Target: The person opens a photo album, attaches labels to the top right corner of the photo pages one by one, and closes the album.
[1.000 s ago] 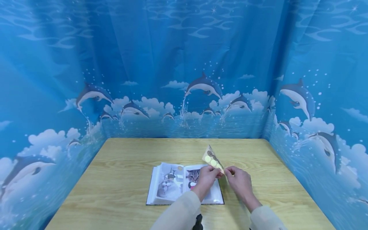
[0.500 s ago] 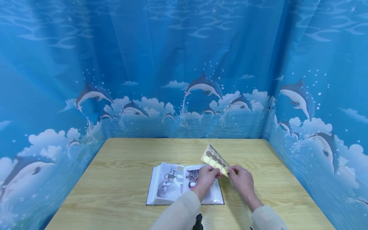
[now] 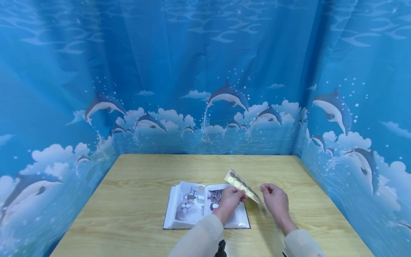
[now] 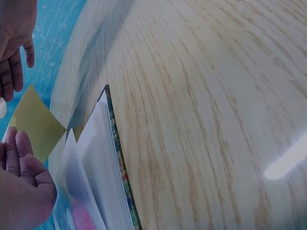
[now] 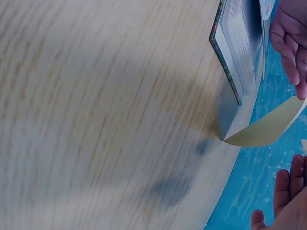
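Head view: one sticker sheet, bearing at least four pale discs and dark rounds too small to read, is clamped in the grip of the left hand, above the right side of one open album picturing two cats; the right hand is held just apart, thumb and forefinger together. Left wrist: one pale round piece, indistinct from the head, is shown at the right fingertips. Right wrist: the sheet's curved, yellowish back is seen over the worktop.

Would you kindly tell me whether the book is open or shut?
Open: the book lies spread on the table, with cat pictures showing on both sides.
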`<control>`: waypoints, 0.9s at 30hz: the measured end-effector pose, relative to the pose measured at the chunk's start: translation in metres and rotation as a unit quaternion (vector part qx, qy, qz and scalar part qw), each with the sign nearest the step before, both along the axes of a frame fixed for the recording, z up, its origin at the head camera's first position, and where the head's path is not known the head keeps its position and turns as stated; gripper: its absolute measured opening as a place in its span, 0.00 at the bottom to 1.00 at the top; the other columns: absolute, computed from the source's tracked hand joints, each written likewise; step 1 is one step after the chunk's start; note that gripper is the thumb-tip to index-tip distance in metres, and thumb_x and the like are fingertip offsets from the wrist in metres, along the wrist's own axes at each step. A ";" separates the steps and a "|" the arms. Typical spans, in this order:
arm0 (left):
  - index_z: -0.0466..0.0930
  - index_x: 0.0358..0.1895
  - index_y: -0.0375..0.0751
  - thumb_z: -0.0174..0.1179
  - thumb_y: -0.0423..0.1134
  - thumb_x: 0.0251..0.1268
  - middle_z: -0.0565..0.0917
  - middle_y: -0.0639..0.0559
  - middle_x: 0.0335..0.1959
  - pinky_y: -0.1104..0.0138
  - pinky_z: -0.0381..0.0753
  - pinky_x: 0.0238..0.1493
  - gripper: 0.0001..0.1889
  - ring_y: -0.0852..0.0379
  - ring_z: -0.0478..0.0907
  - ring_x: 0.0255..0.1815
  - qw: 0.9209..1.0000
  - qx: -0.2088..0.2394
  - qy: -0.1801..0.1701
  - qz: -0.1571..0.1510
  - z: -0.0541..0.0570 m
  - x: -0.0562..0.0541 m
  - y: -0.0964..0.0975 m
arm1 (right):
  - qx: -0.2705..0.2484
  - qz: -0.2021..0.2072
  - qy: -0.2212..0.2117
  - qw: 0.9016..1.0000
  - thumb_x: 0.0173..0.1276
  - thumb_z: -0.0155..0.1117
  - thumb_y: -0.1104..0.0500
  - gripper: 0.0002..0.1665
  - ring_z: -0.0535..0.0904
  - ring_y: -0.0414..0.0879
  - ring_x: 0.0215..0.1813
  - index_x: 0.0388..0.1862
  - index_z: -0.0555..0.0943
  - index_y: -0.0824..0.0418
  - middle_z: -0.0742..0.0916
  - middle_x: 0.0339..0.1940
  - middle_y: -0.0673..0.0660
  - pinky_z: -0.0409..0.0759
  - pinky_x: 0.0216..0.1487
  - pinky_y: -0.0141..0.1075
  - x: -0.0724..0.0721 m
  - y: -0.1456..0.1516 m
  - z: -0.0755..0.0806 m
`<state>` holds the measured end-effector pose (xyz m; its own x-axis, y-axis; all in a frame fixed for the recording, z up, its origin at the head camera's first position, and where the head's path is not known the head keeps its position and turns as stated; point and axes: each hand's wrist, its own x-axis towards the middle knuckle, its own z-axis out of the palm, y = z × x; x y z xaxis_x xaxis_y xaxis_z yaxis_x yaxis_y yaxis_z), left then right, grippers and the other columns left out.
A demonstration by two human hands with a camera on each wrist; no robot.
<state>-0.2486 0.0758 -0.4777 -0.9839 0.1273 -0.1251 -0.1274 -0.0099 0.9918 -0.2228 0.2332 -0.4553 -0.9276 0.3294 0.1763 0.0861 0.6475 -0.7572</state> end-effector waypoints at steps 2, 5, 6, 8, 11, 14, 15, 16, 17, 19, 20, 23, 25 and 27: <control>0.85 0.34 0.37 0.61 0.34 0.66 0.87 0.50 0.27 0.65 0.79 0.38 0.06 0.52 0.85 0.33 1.000 -0.010 -0.002 -0.005 0.000 0.002 0.001 | 0.003 0.000 0.003 1.000 0.74 0.58 0.55 0.16 0.79 0.48 0.34 0.47 0.84 0.65 0.88 0.38 0.59 0.76 0.35 0.39 0.000 0.001 0.000; 0.85 0.33 0.37 0.62 0.34 0.65 0.87 0.51 0.26 0.68 0.78 0.35 0.05 0.56 0.84 0.30 1.000 -0.020 -0.009 -0.017 0.000 0.005 0.002 | 0.003 0.001 0.005 1.000 0.74 0.58 0.55 0.16 0.80 0.49 0.36 0.48 0.84 0.65 0.88 0.40 0.60 0.77 0.37 0.40 0.000 0.002 0.000; 0.85 0.33 0.37 0.62 0.34 0.65 0.87 0.50 0.26 0.70 0.77 0.33 0.05 0.57 0.83 0.29 0.999 -0.027 -0.009 -0.025 0.001 0.005 0.003 | 0.004 0.001 0.006 1.000 0.74 0.58 0.54 0.16 0.80 0.49 0.37 0.48 0.84 0.65 0.88 0.40 0.60 0.77 0.38 0.40 0.000 0.002 -0.001; 0.85 0.33 0.37 0.62 0.33 0.65 0.87 0.49 0.26 0.72 0.75 0.30 0.05 0.59 0.82 0.27 0.998 -0.033 -0.017 -0.040 0.001 0.007 0.004 | 0.000 0.003 0.004 1.000 0.74 0.59 0.54 0.16 0.80 0.49 0.36 0.48 0.84 0.65 0.88 0.40 0.60 0.77 0.38 0.40 0.000 0.003 -0.001; 0.84 0.31 0.36 0.61 0.32 0.65 0.87 0.48 0.25 0.75 0.72 0.23 0.06 0.61 0.80 0.23 0.996 -0.055 -0.025 -0.072 0.001 0.010 0.005 | -0.009 0.003 -0.007 1.000 0.74 0.58 0.53 0.17 0.78 0.48 0.34 0.49 0.84 0.65 0.87 0.40 0.60 0.76 0.36 0.39 0.000 0.003 -0.001; 0.83 0.28 0.35 0.62 0.30 0.64 0.87 0.46 0.25 0.76 0.71 0.21 0.06 0.62 0.78 0.20 0.991 -0.082 -0.018 -0.102 0.002 0.012 0.006 | -0.019 0.001 -0.019 1.000 0.75 0.58 0.52 0.18 0.77 0.47 0.33 0.50 0.83 0.65 0.87 0.40 0.59 0.75 0.35 0.38 0.000 0.003 -0.001; 0.82 0.28 0.34 0.62 0.30 0.63 0.87 0.45 0.24 0.74 0.74 0.21 0.06 0.60 0.79 0.20 0.990 -0.090 -0.009 -0.106 0.002 0.012 0.006 | -0.020 0.000 -0.022 1.000 0.75 0.58 0.52 0.18 0.77 0.47 0.34 0.50 0.83 0.64 0.87 0.39 0.59 0.74 0.36 0.38 0.000 0.003 -0.001; 0.82 0.29 0.34 0.62 0.29 0.63 0.86 0.44 0.24 0.72 0.77 0.22 0.05 0.58 0.80 0.20 0.990 -0.095 0.001 -0.107 0.003 0.012 0.005 | -0.021 0.000 -0.023 1.000 0.75 0.58 0.52 0.18 0.76 0.47 0.34 0.50 0.83 0.64 0.87 0.39 0.58 0.74 0.36 0.38 0.000 0.003 -0.001; 0.83 0.32 0.32 0.63 0.29 0.62 0.86 0.43 0.23 0.71 0.78 0.24 0.03 0.57 0.81 0.21 0.989 -0.106 0.013 -0.102 0.003 0.012 0.005 | -0.020 0.001 -0.022 1.000 0.75 0.58 0.52 0.18 0.76 0.47 0.34 0.49 0.83 0.64 0.86 0.38 0.58 0.74 0.36 0.38 0.000 0.003 -0.002; 0.82 0.44 0.27 0.65 0.30 0.61 0.85 0.44 0.23 0.68 0.81 0.28 0.10 0.53 0.82 0.24 0.988 -0.122 0.032 -0.089 0.003 0.010 0.004 | -0.018 0.003 -0.021 1.000 0.75 0.58 0.53 0.17 0.77 0.48 0.34 0.49 0.84 0.65 0.87 0.38 0.57 0.74 0.37 0.39 0.000 0.002 -0.002; 0.80 0.50 0.25 0.65 0.30 0.61 0.85 0.44 0.24 0.66 0.82 0.29 0.15 0.51 0.82 0.25 0.988 -0.127 0.040 -0.084 0.003 0.009 0.003 | -0.015 0.003 -0.020 1.000 0.74 0.59 0.53 0.17 0.77 0.48 0.35 0.49 0.84 0.65 0.87 0.37 0.57 0.74 0.37 0.39 0.001 0.002 -0.002; 0.73 0.63 0.26 0.65 0.31 0.60 0.84 0.47 0.29 0.66 0.82 0.32 0.27 0.53 0.81 0.28 0.984 -0.153 0.055 -0.077 0.002 0.005 0.000 | -0.009 0.006 -0.017 1.000 0.74 0.59 0.54 0.16 0.77 0.48 0.35 0.48 0.84 0.65 0.87 0.37 0.57 0.74 0.38 0.40 0.001 0.000 -0.002; 0.75 0.61 0.27 0.65 0.31 0.60 0.85 0.47 0.33 0.66 0.83 0.34 0.24 0.55 0.81 0.31 0.980 -0.164 0.073 -0.083 0.000 0.002 -0.002 | -0.006 0.004 -0.018 1.000 0.74 0.59 0.54 0.16 0.77 0.48 0.35 0.48 0.84 0.65 0.86 0.36 0.56 0.74 0.37 0.40 0.001 0.000 -0.002; 0.80 0.55 0.28 0.65 0.29 0.60 0.86 0.47 0.34 0.67 0.83 0.35 0.19 0.57 0.82 0.32 0.976 -0.172 0.099 -0.085 -0.001 0.001 -0.004 | -0.001 0.002 -0.014 1.000 0.74 0.59 0.54 0.16 0.76 0.48 0.34 0.46 0.84 0.65 0.86 0.34 0.56 0.73 0.37 0.39 0.000 -0.001 -0.002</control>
<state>-0.2479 0.0716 -0.4783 -0.9614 0.2752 0.0007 0.0961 0.3333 0.9379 -0.2224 0.2326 -0.4574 -0.9335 0.3260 0.1492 0.1046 0.6458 -0.7563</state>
